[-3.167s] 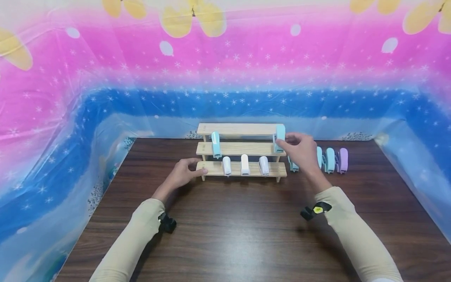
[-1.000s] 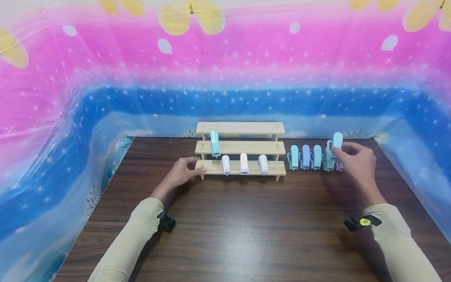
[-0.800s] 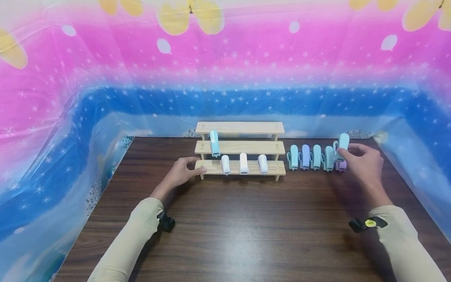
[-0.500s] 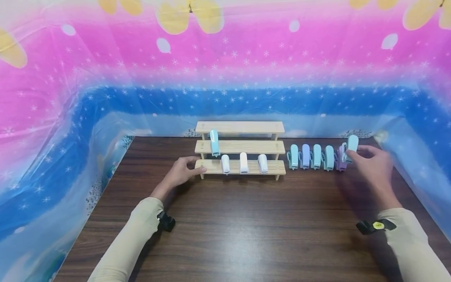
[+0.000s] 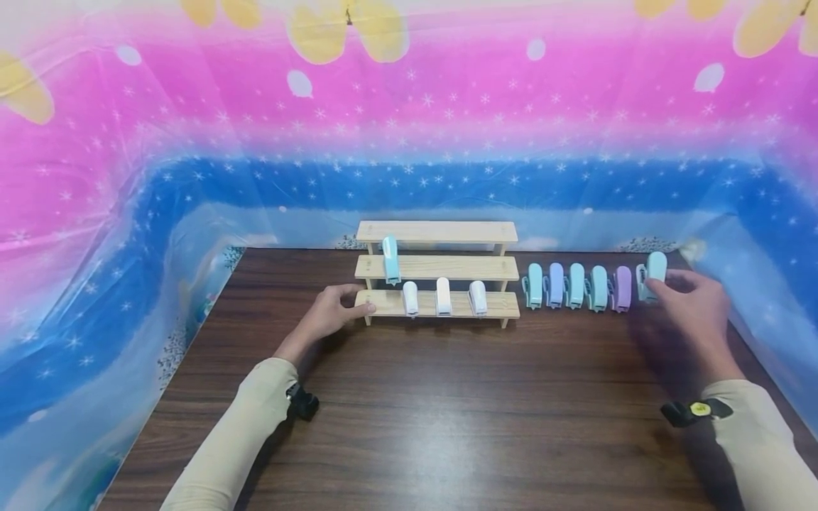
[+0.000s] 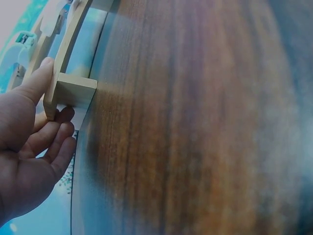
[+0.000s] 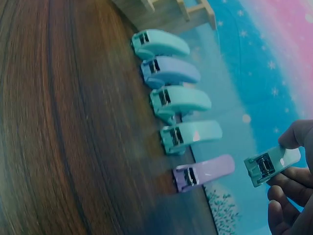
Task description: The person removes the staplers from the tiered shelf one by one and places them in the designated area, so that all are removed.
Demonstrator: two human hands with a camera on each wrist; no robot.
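My right hand [image 5: 696, 305] pinches a mint-green mini stapler [image 5: 656, 268] between thumb and fingers, at the right end of a row of staplers. In the right wrist view the held stapler [image 7: 266, 166] is apart from the purple stapler [image 7: 205, 174]. Whether it touches the table I cannot tell. My left hand [image 5: 329, 312] grips the left end of a three-step wooden rack [image 5: 434, 231], thumb on top of the lowest step and fingers below, as the left wrist view shows at the shelf end [image 6: 76, 88]. A light-blue stapler [image 5: 391, 260] stands on the middle step; three white staplers [image 5: 443, 297] stand on the lowest.
Right of the rack, a mint stapler [image 5: 534, 285], a lavender one [image 5: 555, 285], two more mint ones and a purple one [image 5: 621, 289] stand upright in line. A dark wooden table [image 5: 409, 411] lies beneath. A patterned cloth [image 5: 409, 184] hangs behind and along both sides.
My right hand has carried the mint stapler from the rack's right end, over the row, rightward past the purple stapler, and lowered it. The left hand keeps its grip on the rack.
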